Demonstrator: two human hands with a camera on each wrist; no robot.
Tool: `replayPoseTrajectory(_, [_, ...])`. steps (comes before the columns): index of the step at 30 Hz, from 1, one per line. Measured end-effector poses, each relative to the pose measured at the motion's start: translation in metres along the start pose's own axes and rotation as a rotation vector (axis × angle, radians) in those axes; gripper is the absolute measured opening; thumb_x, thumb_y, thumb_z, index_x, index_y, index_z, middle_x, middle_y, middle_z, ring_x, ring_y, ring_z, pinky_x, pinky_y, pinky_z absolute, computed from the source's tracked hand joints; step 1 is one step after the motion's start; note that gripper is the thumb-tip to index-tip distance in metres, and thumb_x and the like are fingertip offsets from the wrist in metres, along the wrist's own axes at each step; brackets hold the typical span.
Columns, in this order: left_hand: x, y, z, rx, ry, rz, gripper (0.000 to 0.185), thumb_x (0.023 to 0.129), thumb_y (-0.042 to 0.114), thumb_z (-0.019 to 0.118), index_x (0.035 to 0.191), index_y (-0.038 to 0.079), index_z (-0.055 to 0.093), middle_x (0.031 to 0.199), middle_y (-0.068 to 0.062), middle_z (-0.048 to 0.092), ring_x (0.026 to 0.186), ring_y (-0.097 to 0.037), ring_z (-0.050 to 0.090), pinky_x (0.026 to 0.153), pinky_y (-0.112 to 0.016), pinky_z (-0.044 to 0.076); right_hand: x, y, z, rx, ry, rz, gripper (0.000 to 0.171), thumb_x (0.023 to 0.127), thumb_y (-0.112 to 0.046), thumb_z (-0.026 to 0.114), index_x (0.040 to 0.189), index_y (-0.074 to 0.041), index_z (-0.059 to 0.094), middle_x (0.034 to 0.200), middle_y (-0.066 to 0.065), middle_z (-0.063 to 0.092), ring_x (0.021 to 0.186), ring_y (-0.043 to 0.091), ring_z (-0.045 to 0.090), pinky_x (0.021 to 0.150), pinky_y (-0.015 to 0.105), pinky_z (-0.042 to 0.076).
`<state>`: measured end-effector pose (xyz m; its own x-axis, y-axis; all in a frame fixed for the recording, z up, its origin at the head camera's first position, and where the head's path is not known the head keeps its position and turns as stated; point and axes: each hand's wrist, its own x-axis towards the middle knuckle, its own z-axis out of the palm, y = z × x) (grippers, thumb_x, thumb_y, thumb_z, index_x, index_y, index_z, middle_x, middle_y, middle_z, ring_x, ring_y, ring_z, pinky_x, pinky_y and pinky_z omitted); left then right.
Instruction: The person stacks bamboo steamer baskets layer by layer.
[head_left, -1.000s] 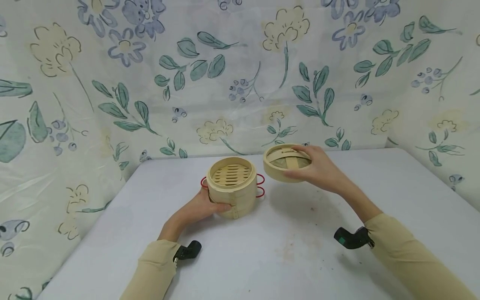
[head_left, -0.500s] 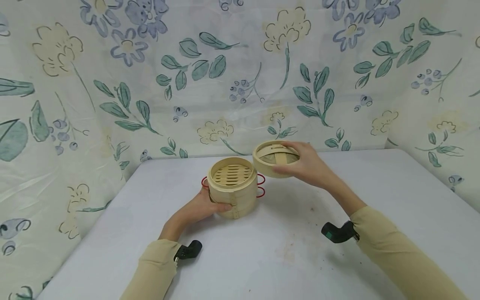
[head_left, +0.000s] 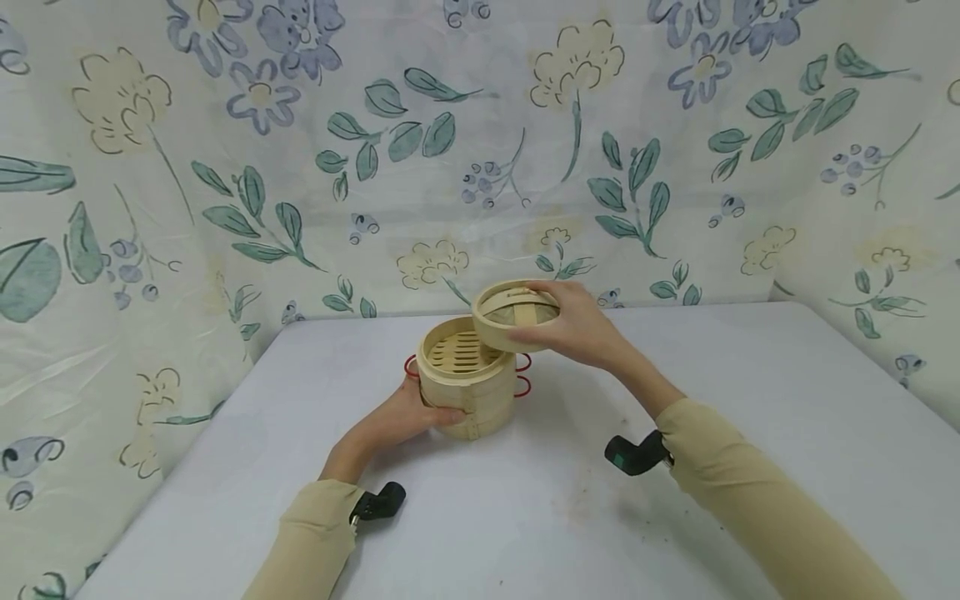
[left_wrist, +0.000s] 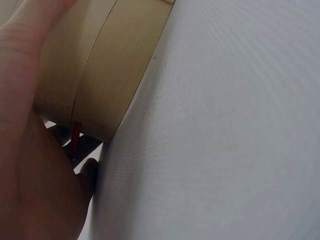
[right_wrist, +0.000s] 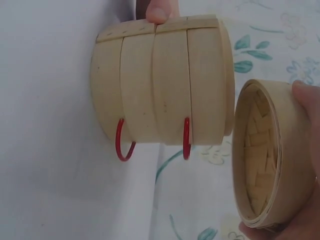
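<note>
Since the earlier frame, the right hand (head_left: 581, 329) had carried the woven lid (head_left: 516, 314) leftward, overlapping the bamboo steamer (head_left: 459, 375) rim. Left hand (head_left: 408, 414) clasped the steamer's wall on the table (head_left: 750, 417). Advisable: centre and level the lid before lowering.
</note>
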<state>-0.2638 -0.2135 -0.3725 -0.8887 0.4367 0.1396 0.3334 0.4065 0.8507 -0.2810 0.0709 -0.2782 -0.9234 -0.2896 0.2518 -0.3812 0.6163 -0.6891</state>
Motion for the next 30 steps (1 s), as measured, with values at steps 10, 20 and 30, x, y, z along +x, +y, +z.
replayPoseTrajectory(10, [0.001,0.001,0.0,0.01,-0.02,-0.029,0.083,0.078,0.022,0.083,0.144,0.019,0.033,0.142,-0.006,0.05,0.133,-0.024,0.043,0.114,-0.048,0.027,0.01,-0.017,0.013,-0.001,0.002,0.002,0.085,0.075,-0.058,0.077,0.145,-0.021,0.049,0.152,0.015,0.036,0.136,0.033,0.035,0.101,0.055,0.042])
replayPoseTrajectory(20, [-0.001,-0.003,-0.001,0.002,-0.038,-0.003,0.079,0.079,0.022,0.082,0.141,0.021,0.033,0.139,-0.003,0.051,0.131,-0.023,0.045,0.113,-0.049,0.029,0.014,-0.035,0.039,0.031,-0.02,-0.03,0.082,0.073,-0.06,0.078,0.143,-0.028,0.05,0.147,0.013,0.038,0.129,0.029,0.041,0.099,0.055,0.043])
replayPoseTrajectory(30, [0.0,-0.004,-0.003,-0.023,-0.051,-0.019,0.074,0.08,0.023,0.082,0.139,0.022,0.038,0.137,0.0,0.055,0.129,-0.02,0.049,0.112,-0.046,0.032,0.01,-0.041,0.055,0.066,-0.018,-0.027,0.079,0.073,-0.055,0.08,0.141,-0.03,0.051,0.146,0.015,0.036,0.129,0.029,0.039,0.099,0.054,0.043])
